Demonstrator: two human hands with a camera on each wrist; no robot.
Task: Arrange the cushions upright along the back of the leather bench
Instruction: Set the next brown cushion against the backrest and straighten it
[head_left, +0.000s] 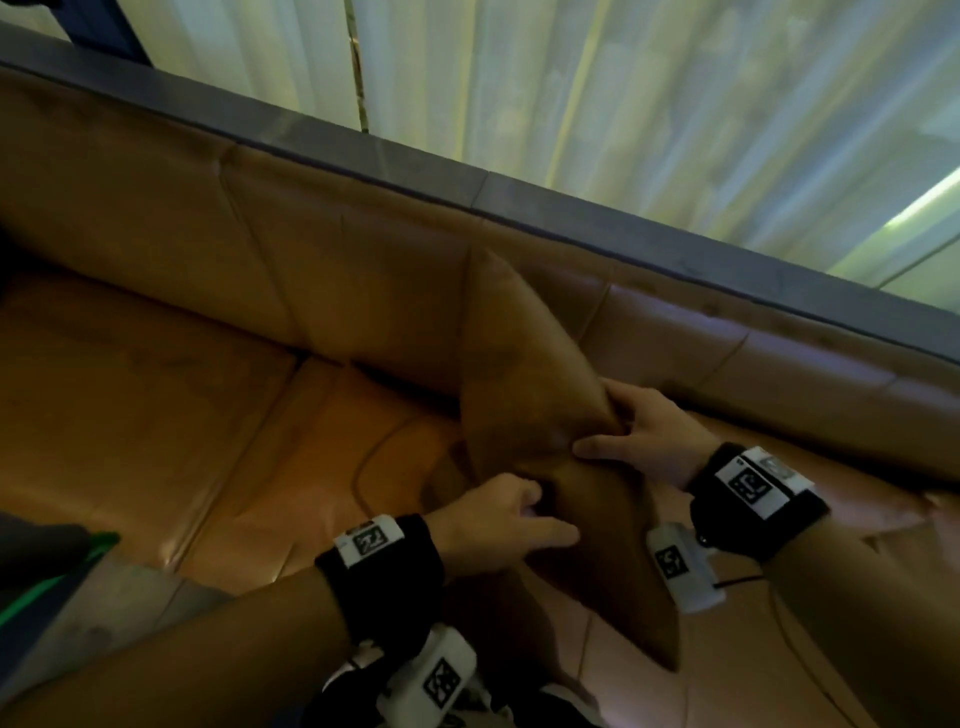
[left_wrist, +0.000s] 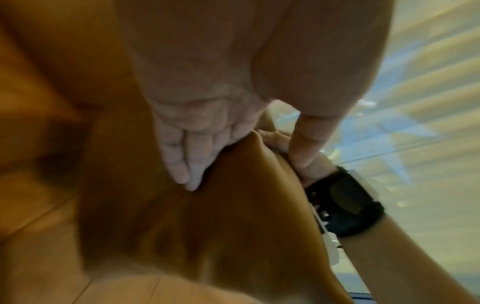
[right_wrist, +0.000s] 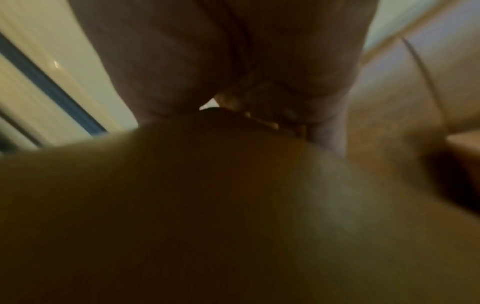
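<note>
One brown square leather cushion, creased at the middle, tilted on edge on the tan leather bench seat. Left hand and right hand both grasp its middle.

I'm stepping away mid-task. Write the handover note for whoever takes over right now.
Left hand: grips the cushion's near edge.
Right hand: grips its right edge.
Cushion: brown, tilted on a corner over the bench seat, top corner near the backrest.
Done: cushion picked up, brought to the back.
Left: stand it upright against the backrest, let go. No other cushion is in view.
</note>
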